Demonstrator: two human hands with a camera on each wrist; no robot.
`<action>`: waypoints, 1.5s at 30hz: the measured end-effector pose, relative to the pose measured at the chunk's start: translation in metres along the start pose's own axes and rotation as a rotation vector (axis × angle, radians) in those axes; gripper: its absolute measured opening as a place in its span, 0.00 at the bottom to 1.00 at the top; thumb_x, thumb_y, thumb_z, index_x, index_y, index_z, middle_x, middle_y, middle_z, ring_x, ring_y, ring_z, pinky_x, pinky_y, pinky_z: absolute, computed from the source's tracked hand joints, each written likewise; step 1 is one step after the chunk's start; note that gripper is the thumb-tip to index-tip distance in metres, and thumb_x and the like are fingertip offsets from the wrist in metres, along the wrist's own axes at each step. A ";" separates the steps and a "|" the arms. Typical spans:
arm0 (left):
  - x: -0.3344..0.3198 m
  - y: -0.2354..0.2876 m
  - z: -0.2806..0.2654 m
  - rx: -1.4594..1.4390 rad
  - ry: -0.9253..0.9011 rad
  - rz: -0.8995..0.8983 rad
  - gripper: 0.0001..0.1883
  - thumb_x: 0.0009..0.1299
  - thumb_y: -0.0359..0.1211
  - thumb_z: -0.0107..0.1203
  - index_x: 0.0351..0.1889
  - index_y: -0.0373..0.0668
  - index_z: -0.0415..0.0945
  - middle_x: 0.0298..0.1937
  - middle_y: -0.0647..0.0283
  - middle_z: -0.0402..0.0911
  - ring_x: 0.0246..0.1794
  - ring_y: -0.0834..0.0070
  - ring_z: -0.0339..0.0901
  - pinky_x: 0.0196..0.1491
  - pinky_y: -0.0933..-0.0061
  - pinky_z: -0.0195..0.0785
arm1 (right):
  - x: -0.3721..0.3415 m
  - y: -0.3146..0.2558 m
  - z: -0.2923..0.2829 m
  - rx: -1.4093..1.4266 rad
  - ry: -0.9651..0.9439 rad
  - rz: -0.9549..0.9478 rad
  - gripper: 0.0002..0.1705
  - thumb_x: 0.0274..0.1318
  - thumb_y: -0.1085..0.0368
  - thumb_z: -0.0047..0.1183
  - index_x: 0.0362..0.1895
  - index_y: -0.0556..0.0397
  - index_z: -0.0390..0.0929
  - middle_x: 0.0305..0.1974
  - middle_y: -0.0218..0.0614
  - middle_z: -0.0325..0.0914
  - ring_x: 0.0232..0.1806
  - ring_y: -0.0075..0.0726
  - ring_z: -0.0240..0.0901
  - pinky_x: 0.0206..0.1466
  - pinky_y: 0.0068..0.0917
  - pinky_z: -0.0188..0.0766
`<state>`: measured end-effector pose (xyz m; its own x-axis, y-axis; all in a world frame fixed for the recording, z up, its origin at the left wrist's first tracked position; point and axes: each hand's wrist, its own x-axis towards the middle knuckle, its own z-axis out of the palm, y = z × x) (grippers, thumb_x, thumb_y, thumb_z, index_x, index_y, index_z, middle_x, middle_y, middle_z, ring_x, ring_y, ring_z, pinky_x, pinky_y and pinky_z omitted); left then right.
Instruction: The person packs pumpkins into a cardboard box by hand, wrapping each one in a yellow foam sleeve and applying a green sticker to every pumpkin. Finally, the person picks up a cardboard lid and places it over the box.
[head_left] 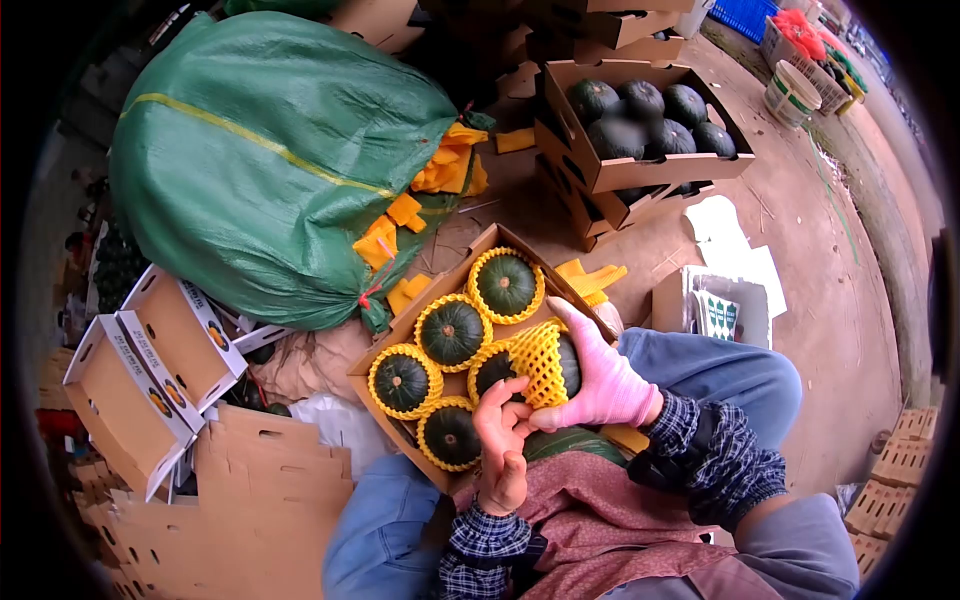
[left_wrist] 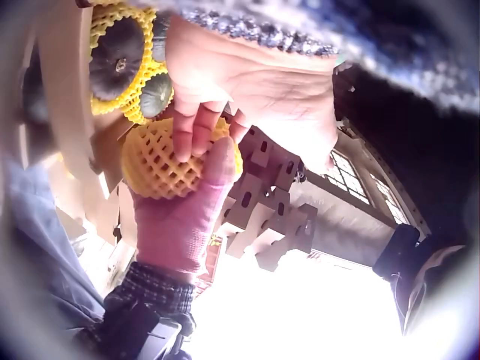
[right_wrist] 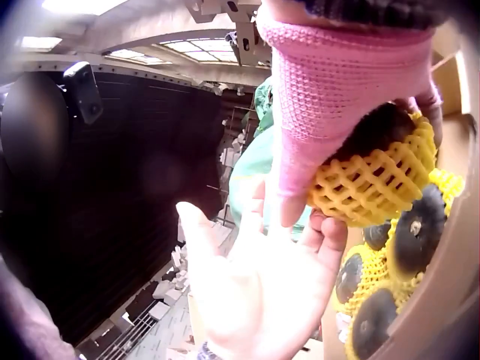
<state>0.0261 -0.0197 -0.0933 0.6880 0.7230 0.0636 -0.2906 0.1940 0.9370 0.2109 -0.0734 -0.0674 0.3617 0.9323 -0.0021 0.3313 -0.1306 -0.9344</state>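
A dark green squash in a yellow foam net (head_left: 541, 370) is gripped by my right hand (head_left: 603, 372), which wears a pink glove, above the near right part of a cardboard box (head_left: 410, 318). The bare left hand (head_left: 503, 440) touches the net with its fingertips, its palm turned up and thumb apart. Several netted squashes (head_left: 451, 332) lie in the box. The left wrist view has the net (left_wrist: 161, 161) between the bare fingers and the gloved thumb. In the right wrist view the net (right_wrist: 375, 184) covers the squash's lower part, and dark skin shows above it.
A large green sack (head_left: 270, 150) with yellow foam nets (head_left: 445, 165) spilling out stands behind the box. Stacked cartons with squashes (head_left: 640, 175) are at the back right. Empty cartons (head_left: 150, 370) and flat cardboard (head_left: 265, 500) lie at left, a white-lined box (head_left: 690, 300) at right.
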 end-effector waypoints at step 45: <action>-0.011 -0.009 0.010 1.005 0.011 0.005 0.14 0.65 0.35 0.65 0.47 0.44 0.83 0.60 0.46 0.70 0.64 0.47 0.67 0.64 0.53 0.61 | -0.029 0.191 -0.219 -0.526 -0.417 1.077 0.34 0.49 0.39 0.64 0.44 0.59 0.85 0.46 0.41 0.85 0.50 0.44 0.81 0.54 0.44 0.77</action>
<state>0.0280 -0.0359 -0.0989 0.6804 0.7296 0.0695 0.4069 -0.4549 0.7922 0.4549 -0.1991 -0.1680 0.3932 0.2935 -0.8713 0.3806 -0.9146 -0.1364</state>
